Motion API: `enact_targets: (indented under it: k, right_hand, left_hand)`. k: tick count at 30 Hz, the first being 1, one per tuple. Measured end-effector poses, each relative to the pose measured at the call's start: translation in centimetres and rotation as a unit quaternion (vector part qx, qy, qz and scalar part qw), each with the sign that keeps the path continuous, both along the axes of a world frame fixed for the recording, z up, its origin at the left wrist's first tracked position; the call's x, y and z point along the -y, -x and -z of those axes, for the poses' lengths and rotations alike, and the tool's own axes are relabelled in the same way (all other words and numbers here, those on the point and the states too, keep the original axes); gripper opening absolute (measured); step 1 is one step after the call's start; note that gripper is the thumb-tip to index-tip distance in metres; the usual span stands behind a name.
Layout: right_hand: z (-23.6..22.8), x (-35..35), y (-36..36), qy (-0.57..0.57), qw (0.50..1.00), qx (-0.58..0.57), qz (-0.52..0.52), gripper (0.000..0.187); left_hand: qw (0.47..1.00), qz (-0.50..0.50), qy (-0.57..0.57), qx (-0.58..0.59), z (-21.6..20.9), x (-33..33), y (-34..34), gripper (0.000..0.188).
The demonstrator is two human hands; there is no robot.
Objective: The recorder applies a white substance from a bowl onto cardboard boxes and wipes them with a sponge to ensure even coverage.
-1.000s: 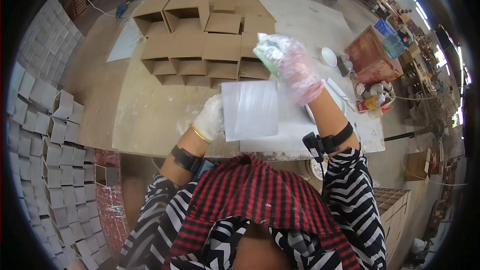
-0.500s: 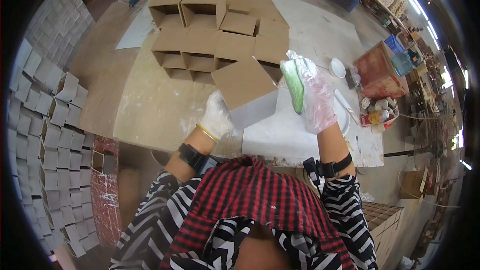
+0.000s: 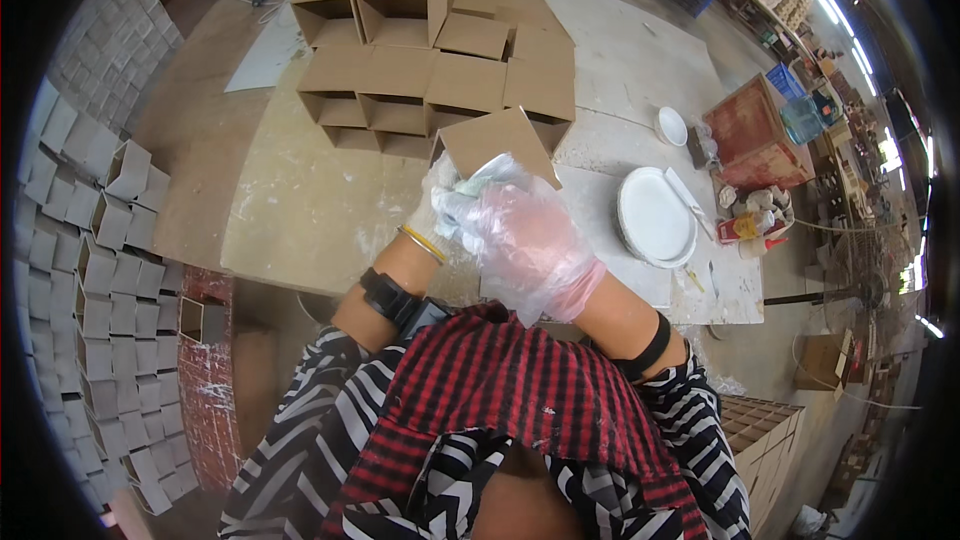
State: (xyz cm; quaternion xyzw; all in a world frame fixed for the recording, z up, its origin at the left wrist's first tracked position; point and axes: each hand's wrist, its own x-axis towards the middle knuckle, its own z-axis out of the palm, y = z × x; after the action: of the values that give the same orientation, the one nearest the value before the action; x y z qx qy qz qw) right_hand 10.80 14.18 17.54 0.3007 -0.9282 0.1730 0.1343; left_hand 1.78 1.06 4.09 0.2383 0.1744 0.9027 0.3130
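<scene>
A cardboard box [image 3: 503, 143], brown on top, is tilted in front of me above the table. My left hand [image 3: 436, 202], in a white-smeared glove, is closed on its near left side, with the fingers partly hidden behind my right hand. Clear plastic covers my right hand [image 3: 535, 235], which crosses in front of the box. It grips a green pad [image 3: 488, 174] smeared with white, most of it hidden by the plastic and fingers, against or very near the box's near side. I cannot tell whether the pad touches the box.
Several brown boxes [image 3: 408, 75] stand stacked on the table [image 3: 270, 190]. To the right are a round tub [image 3: 657, 218] of white paste, a flat white tool [image 3: 688, 195] and a white bowl [image 3: 672, 126]. Stacked pale boxes [image 3: 125, 290] line the left.
My right hand has swung left with the green pad, from beside the box to its near side. The round tub is uncovered to view.
</scene>
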Motion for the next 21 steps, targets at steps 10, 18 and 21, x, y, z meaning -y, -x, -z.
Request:
enact_targets:
  k: [10, 18, 21]
  right_hand:
    - [1.3, -2.8, -0.3, -0.011, 0.995, -0.102, -0.018, 0.039]
    - [0.5, -4.1, -1.7, 0.318, 0.935, 0.074, 0.139, 0.026]
    - [-0.4, -5.2, -1.6, 0.127, 0.981, 0.120, 0.084, 0.033]
  left_hand:
    - [0.948, -0.090, 0.224, 0.206, -7.2, 0.8, -2.4, 0.047]
    - [0.956, -0.042, 0.197, 0.215, -5.0, 1.5, -1.2, 0.049]
    - [0.958, -0.010, 0.196, 0.211, -4.7, 1.8, -0.6, 0.050]
